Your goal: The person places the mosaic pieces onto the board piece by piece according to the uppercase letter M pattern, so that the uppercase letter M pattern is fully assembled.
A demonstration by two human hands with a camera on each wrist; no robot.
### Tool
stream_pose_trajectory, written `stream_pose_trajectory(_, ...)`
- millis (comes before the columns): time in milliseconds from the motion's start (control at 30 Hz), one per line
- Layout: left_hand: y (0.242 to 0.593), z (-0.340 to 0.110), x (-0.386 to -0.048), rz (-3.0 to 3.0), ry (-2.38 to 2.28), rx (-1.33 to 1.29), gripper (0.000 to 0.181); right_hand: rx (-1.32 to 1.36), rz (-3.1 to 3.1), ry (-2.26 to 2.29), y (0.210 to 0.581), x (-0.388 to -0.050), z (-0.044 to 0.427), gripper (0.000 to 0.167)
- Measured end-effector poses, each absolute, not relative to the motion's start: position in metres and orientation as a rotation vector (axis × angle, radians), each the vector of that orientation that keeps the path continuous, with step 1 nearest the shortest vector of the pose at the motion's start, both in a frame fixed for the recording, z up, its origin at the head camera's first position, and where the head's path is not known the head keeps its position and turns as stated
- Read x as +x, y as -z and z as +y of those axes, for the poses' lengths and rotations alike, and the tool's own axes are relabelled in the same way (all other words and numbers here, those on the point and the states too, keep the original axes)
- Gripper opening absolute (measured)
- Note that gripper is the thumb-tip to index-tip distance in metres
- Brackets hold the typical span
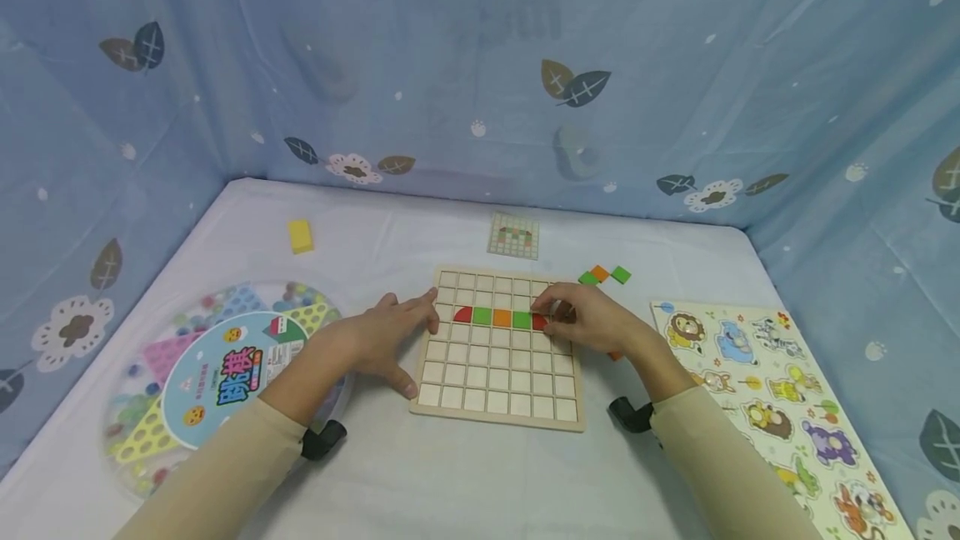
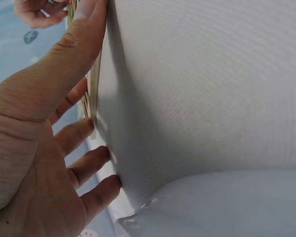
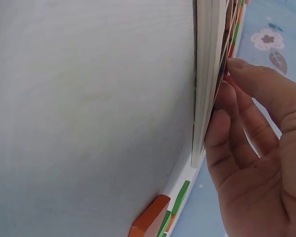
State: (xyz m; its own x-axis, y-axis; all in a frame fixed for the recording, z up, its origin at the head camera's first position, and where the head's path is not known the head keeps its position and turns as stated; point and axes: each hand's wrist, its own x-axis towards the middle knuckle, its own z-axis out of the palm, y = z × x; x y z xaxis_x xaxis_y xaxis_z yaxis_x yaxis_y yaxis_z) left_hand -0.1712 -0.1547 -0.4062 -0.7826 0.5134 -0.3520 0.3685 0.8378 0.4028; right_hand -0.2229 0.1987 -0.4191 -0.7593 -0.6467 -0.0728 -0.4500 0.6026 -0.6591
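A wooden grid board (image 1: 498, 419) lies flat on the table. One of its rows holds a red quarter-round tile (image 1: 464, 315), a green tile (image 1: 482, 317), an orange tile (image 1: 502, 318), a second green tile (image 1: 522, 320) and another red tile (image 1: 539, 322). My left hand (image 1: 382, 336) spreads along the board's left edge, thumb at the near corner; in the left wrist view its fingers (image 2: 91, 165) are splayed. With thumb and bent fingers, my right hand (image 1: 588, 317) pinches the red tile at the row's right end, partly covering it.
Loose green (image 1: 621, 274) and orange tiles (image 1: 599, 272) lie beyond my right hand; an orange block (image 3: 150, 217) lies beside the board. A small pattern card (image 1: 513, 236) sits behind it. Left are a yellow block (image 1: 300, 236) and round game box (image 1: 217, 390); right, an animal puzzle (image 1: 765, 390).
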Motion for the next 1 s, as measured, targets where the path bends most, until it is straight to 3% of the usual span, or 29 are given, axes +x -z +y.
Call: stream_pose_trajectory(1000, 0.404, -0.155, -0.169, 2.558, -0.452, 0.66, 0.08, -0.926, 2.606, 0.936, 0.41, -0.212, 0.233, 0.021)
